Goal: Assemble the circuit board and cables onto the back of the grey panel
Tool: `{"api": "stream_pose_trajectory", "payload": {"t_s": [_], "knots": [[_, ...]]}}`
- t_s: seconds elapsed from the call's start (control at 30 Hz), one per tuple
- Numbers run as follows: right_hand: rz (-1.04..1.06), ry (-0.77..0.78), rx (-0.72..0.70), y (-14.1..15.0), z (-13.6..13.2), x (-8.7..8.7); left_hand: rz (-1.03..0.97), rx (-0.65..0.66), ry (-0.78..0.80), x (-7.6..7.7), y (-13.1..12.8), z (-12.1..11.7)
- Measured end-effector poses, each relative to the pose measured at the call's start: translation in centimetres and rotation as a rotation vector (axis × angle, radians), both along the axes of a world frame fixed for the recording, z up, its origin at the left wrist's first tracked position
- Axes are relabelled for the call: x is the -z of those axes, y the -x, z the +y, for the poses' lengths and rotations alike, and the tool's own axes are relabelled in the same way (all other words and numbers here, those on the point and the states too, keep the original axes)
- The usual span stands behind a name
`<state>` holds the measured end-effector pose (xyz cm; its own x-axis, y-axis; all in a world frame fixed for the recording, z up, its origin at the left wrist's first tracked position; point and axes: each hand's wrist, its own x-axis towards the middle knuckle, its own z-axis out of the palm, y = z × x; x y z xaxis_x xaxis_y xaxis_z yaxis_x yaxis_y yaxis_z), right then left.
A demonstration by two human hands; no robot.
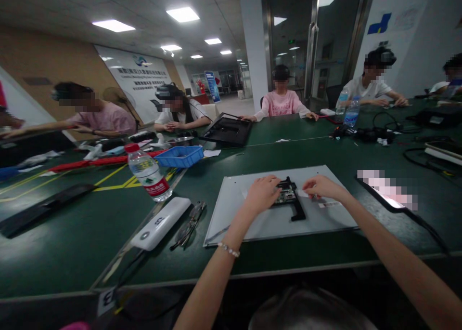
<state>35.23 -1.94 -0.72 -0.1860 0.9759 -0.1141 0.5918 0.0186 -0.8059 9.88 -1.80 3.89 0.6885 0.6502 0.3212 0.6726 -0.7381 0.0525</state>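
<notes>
A grey flat panel [231,204] lies on the green table in front of me. On it sits a circuit board [288,195] in a black angular bracket [298,210]. My left hand [263,193] reaches over the board's left side, its fingers stretched out and resting on the board or bracket; the thumb is hard to make out. To the right of the bracket, my right hand [322,188] is closed in a pinch above the panel. Whatever lies between those fingertips is too small to tell. A small label [329,204] is stuck on the panel below that hand.
Left of the panel are eyeglasses [188,225], a white power bank [162,222] with a cable, and a water bottle [149,173]. A blue tray [182,155] stands behind them. A phone [386,191] lies right. Several people sit around the table; one touches a black frame [229,129].
</notes>
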Motion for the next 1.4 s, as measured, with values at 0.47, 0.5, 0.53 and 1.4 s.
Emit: {"api": "stream_pose_trajectory", "payload": {"t_s": [0.47, 0.5, 0.53, 1.4], "knots": [[-0.349, -0.243, 0.056, -0.8, -0.2, -0.6, -0.088, -0.395, 0.24, 3.4, 8.9, 4.9], [-0.367, -0.264, 0.073, -0.9, -0.2, -0.6, -0.099, -0.39, 0.25, 3.5, 8.9, 5.0], [-0.376, -0.277, 0.088, -0.9, -0.2, -0.6, -0.113, -0.383, 0.257, 3.5, 8.8, 5.1], [-0.345, -0.757, -0.422, 15.0, -8.4, -2.5, -0.368, -0.467, 0.124, 1.8, 7.8, -0.6]]}}
